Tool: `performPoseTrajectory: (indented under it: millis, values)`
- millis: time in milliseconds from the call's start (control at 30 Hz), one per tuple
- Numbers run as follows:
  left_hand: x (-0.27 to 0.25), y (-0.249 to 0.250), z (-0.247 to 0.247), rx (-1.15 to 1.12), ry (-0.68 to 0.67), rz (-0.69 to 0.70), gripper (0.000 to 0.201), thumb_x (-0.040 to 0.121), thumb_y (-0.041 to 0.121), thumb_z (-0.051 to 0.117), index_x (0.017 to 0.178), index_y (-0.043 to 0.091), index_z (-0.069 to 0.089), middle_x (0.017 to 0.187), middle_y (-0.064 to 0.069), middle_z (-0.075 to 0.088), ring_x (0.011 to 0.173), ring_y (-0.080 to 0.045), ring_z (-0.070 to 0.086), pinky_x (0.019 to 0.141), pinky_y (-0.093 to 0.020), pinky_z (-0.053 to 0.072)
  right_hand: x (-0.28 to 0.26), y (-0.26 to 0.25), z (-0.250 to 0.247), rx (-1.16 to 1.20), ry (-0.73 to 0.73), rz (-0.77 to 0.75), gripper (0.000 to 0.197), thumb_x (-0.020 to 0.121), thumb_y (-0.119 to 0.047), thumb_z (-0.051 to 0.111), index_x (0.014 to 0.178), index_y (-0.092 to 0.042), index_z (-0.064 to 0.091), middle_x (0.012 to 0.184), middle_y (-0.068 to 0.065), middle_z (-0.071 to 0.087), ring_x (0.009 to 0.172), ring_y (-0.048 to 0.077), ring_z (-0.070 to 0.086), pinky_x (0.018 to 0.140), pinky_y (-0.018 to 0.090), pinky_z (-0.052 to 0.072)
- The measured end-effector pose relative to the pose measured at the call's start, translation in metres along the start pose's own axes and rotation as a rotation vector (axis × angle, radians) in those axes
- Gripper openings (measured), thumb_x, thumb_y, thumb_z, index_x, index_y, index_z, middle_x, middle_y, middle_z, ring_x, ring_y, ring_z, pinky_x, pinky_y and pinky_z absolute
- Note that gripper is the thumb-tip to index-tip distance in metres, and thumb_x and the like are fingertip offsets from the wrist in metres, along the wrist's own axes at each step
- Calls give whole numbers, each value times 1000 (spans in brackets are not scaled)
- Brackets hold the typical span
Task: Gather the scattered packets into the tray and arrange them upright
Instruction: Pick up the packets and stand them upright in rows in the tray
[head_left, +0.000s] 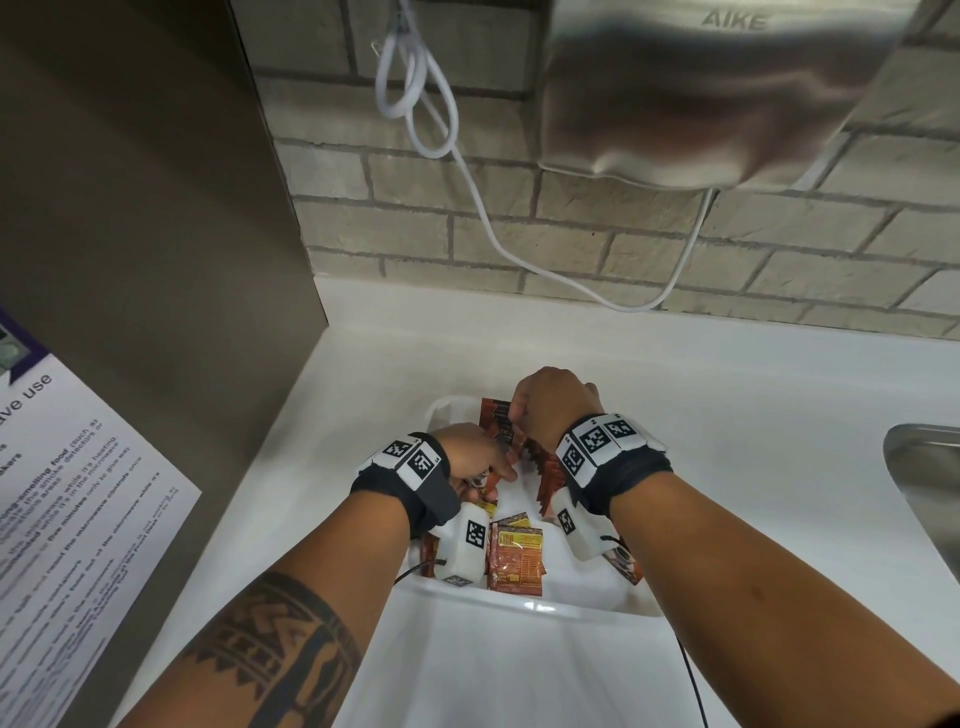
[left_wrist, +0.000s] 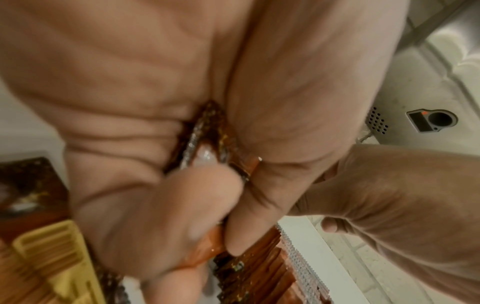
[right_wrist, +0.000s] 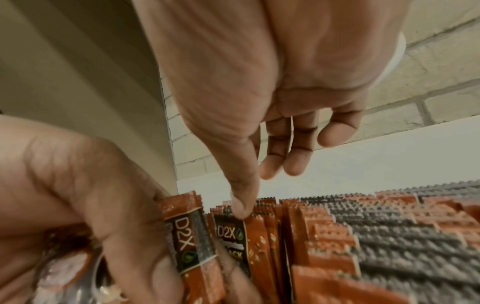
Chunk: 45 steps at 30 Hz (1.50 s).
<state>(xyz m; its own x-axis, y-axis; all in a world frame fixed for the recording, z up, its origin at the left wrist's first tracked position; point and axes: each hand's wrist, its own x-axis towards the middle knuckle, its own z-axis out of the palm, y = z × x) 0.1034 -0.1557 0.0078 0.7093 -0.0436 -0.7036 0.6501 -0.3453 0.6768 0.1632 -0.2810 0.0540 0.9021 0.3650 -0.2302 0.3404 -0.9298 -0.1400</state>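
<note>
Packets (right_wrist: 324, 236): orange-brown, serrated tops, standing upright in row inside white tray (head_left: 524, 605) on bench (head_left: 727, 415). Loose packets (head_left: 515, 558) lying flat in tray's near part. Left hand (head_left: 470, 460): fingers curled round several packets (right_wrist: 189, 232), beside row. Right hand (head_left: 553, 408): above row, thumb tip touching top edge of one upright packet (right_wrist: 231, 232), other fingers loosely curled, holding nothing. Sink (head_left: 930, 488) at right.

A white counter (head_left: 727, 415) carries a white tray (head_left: 524, 603) of packets (head_left: 514, 561).
</note>
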Motion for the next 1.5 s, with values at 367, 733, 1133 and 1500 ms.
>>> performPoseTrajectory:
  millis: [367, 733, 1133, 1500]
  values:
    - [1, 0, 1, -4, -13, -8, 38, 88, 9, 73, 124, 6, 62, 94, -15, 62, 59, -21, 63, 42, -22, 47, 2, 3, -1, 41, -20, 15, 20, 90, -21, 56, 102, -23, 72, 110, -5, 66, 110, 19, 58, 101, 38, 40]
    - [-2, 1, 1, 11, -24, -17, 36, 90, 8, 70, 125, 6, 60, 93, -16, 62, 62, -21, 62, 40, -21, 46, 3, 2, 3, 25, 15, 32, 22, 89, -17, 53, 98, -22, 72, 104, -5, 67, 105, 18, 60, 95, 35, 41]
    - [-2, 3, 0, 49, -24, -22, 39, 90, 10, 70, 127, 3, 61, 87, -16, 63, 66, -23, 60, 42, -21, 44, 1, 2, 1, 15, 39, 14, 19, 90, -18, 55, 100, -22, 71, 104, -5, 68, 102, 18, 62, 84, 32, 38]
    - [-13, 5, -1, -20, -40, -2, 18, 94, 6, 63, 112, 8, 65, 90, -13, 62, 64, -21, 61, 38, -18, 43, -12, 1, -16, 100, -8, 34, 16, 88, -20, 61, 98, -26, 73, 108, -7, 67, 109, 17, 59, 95, 33, 41]
